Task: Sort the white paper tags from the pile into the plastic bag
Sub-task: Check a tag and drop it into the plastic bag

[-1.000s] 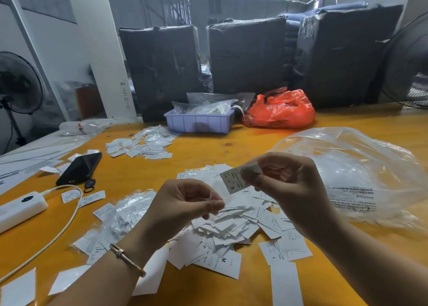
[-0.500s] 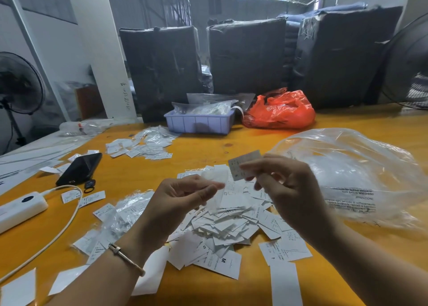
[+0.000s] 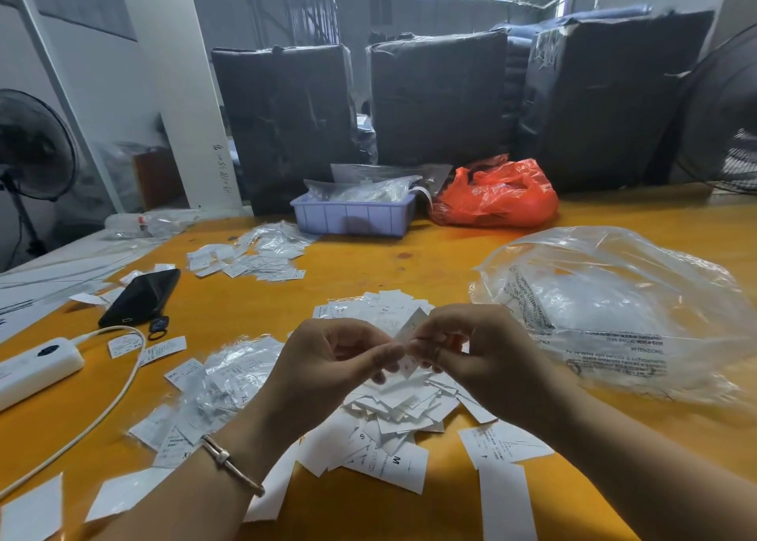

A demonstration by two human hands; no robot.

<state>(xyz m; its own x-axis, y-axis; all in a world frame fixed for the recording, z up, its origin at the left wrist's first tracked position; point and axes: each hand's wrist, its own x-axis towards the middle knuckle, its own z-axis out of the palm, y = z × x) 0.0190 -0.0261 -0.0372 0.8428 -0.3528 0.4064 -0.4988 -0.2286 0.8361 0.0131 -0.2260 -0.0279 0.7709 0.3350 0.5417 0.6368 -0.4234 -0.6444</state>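
While over pile (image 3: 393, 409) | L hand (image 3: 327, 360) & R hand (image 3: 483, 356) both pinch tag (image 3: 411, 329)

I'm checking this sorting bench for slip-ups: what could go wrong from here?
Both hands, left hand and right hand, pinch one tag above the pile; if dropped, it may get lost among the unsorted ones. The plastic bag lies slumped, so a tag could miss it.

Print on the pinched tag (image 3: 411, 327) seems blurred; the hands hide part of the pile (image 3: 393, 409).
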